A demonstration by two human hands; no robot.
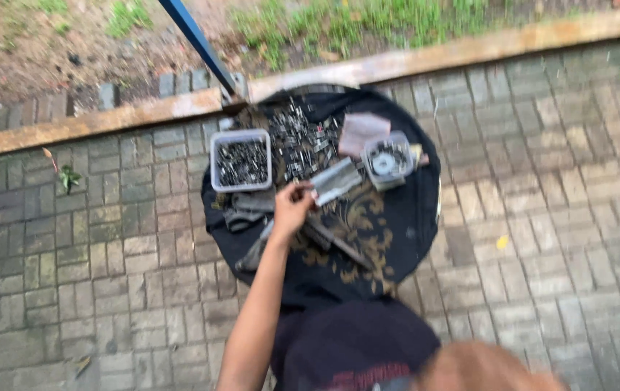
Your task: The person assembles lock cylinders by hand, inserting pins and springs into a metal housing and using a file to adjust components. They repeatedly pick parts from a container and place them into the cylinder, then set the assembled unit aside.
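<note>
Over a round table (411,217) draped in black cloth, a small grey metal strip (335,181) is pinched at its near end by the left hand (292,210); seemingly light, stiff, best gripped by its edges. The right hand is unseen.

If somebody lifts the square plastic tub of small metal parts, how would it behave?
The tub looks full of dark metal pieces, so probably heavy for its size. Its thin walls may flex. Being open on top, it could spill if tilted.
</note>
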